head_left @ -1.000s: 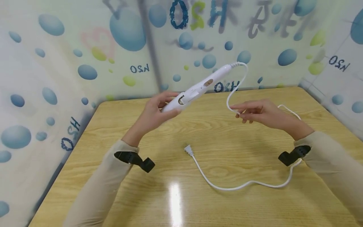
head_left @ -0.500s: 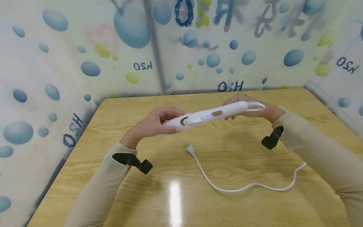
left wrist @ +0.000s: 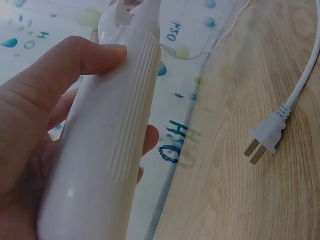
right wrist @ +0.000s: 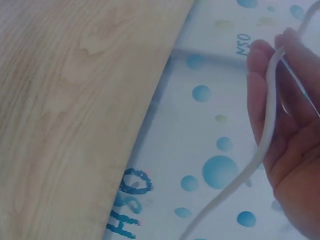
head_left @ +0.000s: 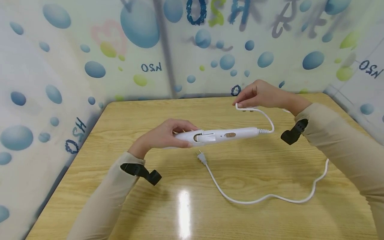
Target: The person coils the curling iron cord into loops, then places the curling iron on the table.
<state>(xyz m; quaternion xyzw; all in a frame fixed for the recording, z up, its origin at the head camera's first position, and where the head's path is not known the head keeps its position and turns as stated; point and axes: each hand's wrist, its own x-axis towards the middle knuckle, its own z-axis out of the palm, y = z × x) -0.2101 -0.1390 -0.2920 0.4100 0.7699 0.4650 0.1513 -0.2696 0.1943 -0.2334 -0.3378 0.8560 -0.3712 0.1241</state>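
Note:
My left hand (head_left: 166,135) grips the thick end of a white hair styling iron (head_left: 240,134), held nearly level above the table. Its thumb lies across the ribbed part of the white casing (left wrist: 95,145) in the left wrist view. An oval window and a raised lever face up on the iron. Behind the iron's cord end, my right hand (head_left: 264,95) pinches the white cord (right wrist: 270,95) between thumb and fingers. From the iron, the cord loops up and back to those fingertips. The two-pin plug (head_left: 202,157) lies on the table in front of the iron.
More cord (head_left: 246,202) curves over the wooden table (head_left: 144,210) from the plug toward my right sleeve. A patterned wall (head_left: 186,50) with blue dots stands right behind the table. Black camera straps (head_left: 141,170) sit on both wrists.
The iron has swung down from a steep tilt to nearly level. My right hand dipped behind the iron's cord end, then rose behind it, pinching the cord. My left hand lowered slightly.

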